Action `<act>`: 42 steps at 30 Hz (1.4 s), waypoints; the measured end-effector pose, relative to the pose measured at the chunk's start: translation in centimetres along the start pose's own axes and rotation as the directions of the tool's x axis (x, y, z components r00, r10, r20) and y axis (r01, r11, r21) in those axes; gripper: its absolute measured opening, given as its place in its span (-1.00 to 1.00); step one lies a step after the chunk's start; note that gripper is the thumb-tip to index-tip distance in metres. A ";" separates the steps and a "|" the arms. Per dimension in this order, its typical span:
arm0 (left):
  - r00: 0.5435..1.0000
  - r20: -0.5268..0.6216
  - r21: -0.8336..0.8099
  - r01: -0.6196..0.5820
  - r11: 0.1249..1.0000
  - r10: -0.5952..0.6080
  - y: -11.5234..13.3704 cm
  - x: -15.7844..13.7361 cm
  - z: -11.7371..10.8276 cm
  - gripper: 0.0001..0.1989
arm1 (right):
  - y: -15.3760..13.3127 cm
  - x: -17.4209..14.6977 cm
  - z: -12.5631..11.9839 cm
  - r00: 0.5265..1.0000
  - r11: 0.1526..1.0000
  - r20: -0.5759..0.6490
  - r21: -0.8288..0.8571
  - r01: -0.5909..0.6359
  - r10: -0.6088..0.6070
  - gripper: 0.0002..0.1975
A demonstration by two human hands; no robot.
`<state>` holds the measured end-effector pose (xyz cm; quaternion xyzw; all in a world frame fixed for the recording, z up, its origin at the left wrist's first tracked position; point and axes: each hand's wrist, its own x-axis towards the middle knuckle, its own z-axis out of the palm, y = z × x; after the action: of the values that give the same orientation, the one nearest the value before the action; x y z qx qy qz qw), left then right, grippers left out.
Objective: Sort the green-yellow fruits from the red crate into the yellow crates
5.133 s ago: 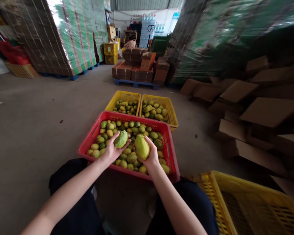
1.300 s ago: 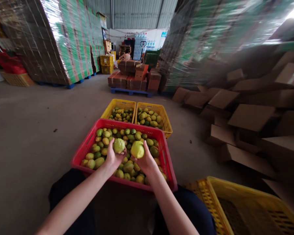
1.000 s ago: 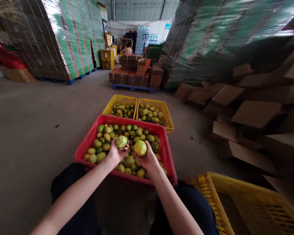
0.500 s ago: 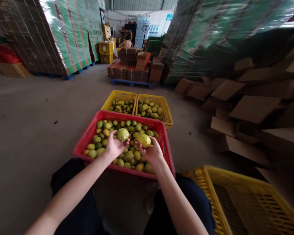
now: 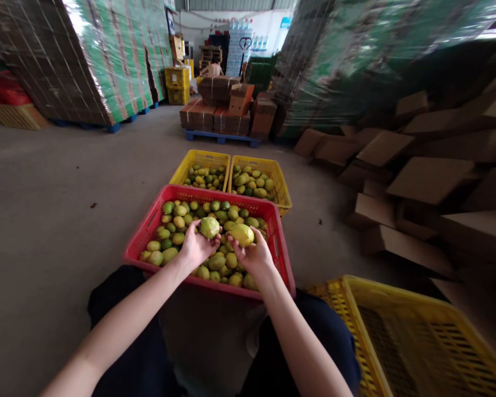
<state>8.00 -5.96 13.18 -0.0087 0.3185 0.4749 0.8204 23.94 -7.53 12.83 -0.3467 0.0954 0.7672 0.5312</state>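
My left hand (image 5: 196, 246) is closed around a bumpy greenish lemon (image 5: 209, 227), which rests on the fingers and palm. In my right hand (image 5: 254, 252) is a smoother, yellower lemon (image 5: 242, 235), gripped between thumb and fingers. Both hands are close together above a red crate (image 5: 286, 264) full of green and yellow lemons (image 5: 217, 261). Part of the fruit below is hidden by my hands and forearms.
Two yellow crates (image 5: 281, 179) of lemons stand against the red crate's far side. Another yellow crate (image 5: 400, 292) is at my right knee. Cardboard boxes (image 5: 430, 179) lie piled to the right. Bundled cartons sit on a blue pallet (image 5: 221, 138); a person (image 5: 213, 69) is behind.
Both lemons stay in my hands. The left one has shifted slightly to the right, and the right one has turned a little in my fingers.
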 end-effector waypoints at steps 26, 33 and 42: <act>0.513 0.602 0.702 -0.705 -0.098 0.612 1.8 1.6 -2.0 -0.41 | -0.9 -1.5 -1.1 0.421 -0.002 0.485 -0.656 0.754 -0.766 -0.45; 0.206 0.912 0.402 -0.627 -0.667 0.355 1.1 0.7 -2.1 -0.54 | 1.0 0.6 -2.5 0.126 -0.536 0.762 -0.553 0.638 -0.635 -0.55; 0.403 0.798 0.570 -0.745 -0.346 0.448 1.6 0.7 -1.7 -0.62 | 1.4 0.5 -2.0 0.152 -0.376 0.765 -0.467 0.801 -0.626 -0.59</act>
<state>6.14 -5.09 11.93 0.7330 0.3810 0.5055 0.2492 23.47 -8.72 10.72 -0.4653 -0.6149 0.1595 0.6164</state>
